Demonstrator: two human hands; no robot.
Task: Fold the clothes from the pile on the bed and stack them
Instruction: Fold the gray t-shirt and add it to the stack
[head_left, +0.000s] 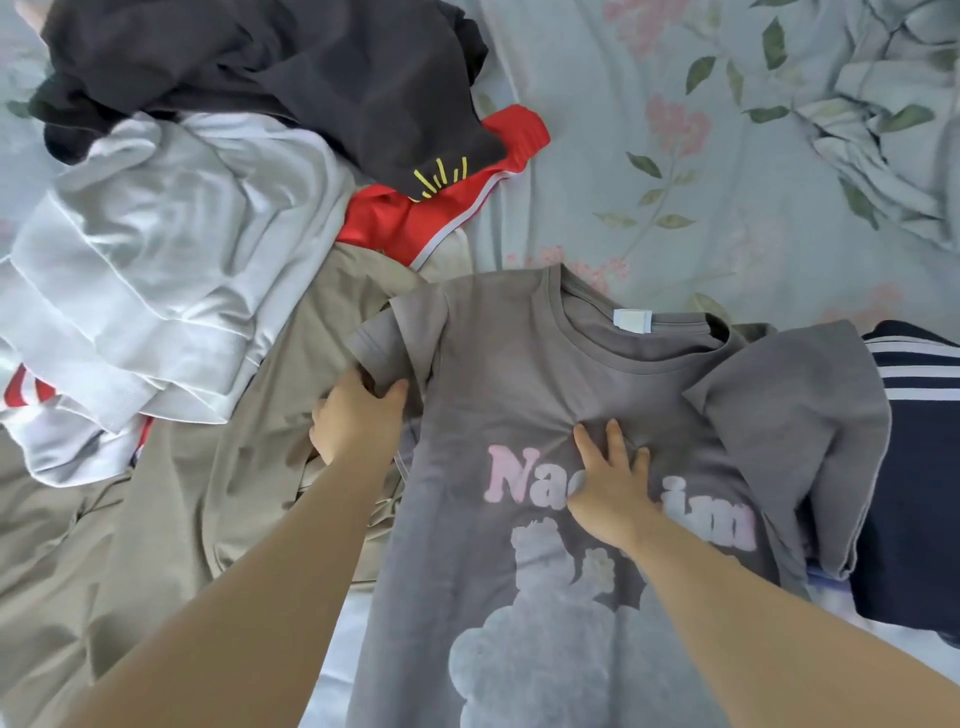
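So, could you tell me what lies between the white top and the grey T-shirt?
In the head view, a beige garment lies between the white top and the grey T-shirt.

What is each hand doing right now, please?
Left hand: pinches a sleeve of the grey T-shirt.
Right hand: open, pressing flat on its chest.

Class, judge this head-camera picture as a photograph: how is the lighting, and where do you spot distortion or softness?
Head view: soft, even light, no glare; only faint shadows beside the left hand and right hand on the grey T-shirt. Head view: wide-angle stretch swells both forearms toward the bottom corners. Head view: detail is slightly smeared on the floral sheet.
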